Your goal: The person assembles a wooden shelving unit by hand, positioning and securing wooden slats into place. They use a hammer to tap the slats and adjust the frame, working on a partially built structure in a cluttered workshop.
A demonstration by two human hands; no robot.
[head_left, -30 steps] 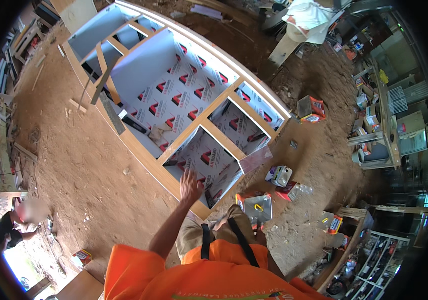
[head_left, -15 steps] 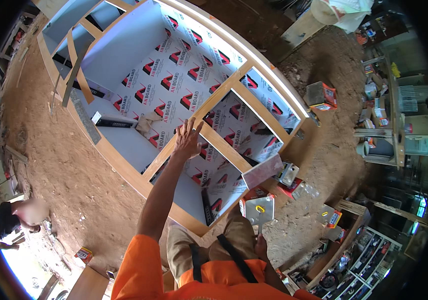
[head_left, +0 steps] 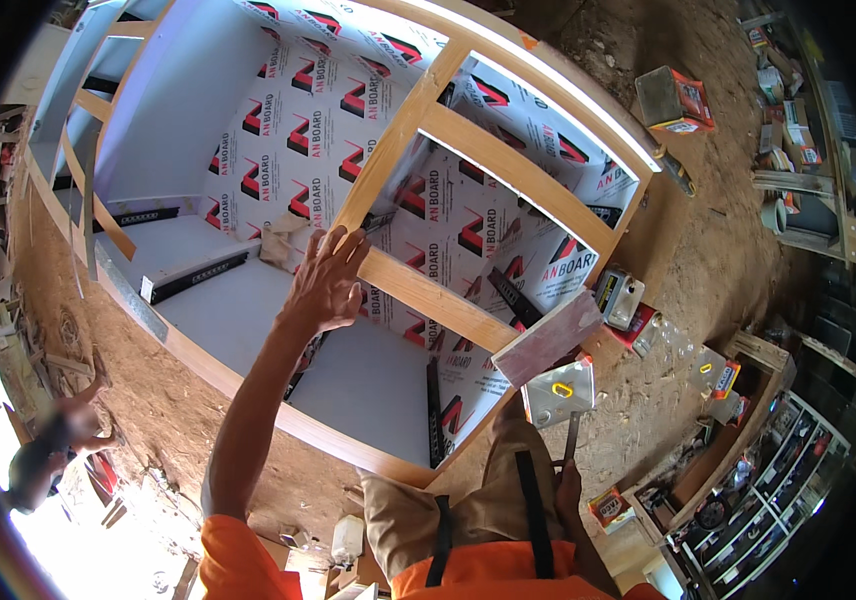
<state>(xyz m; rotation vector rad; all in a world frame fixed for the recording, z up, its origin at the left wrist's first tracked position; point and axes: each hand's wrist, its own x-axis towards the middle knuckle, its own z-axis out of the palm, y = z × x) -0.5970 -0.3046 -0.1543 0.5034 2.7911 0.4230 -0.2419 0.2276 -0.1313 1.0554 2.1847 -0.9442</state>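
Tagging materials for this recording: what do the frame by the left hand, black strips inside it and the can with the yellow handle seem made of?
Frame: wood, smooth, by its tan colour and streaky grain. Black strips: probably dark-coated metal, by their perforated look; plastic isn't ruled out. Can: likely bare sheet metal, by its dull grey top.

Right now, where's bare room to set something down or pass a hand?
Left, brown dirt floor is mostly bare between the wooden cabinet frame and someone in dark clothing. A hand could probably pass between the two wooden crossbars right of the left hand. The near right corner is crowded: reddish flat board, square silver tin.
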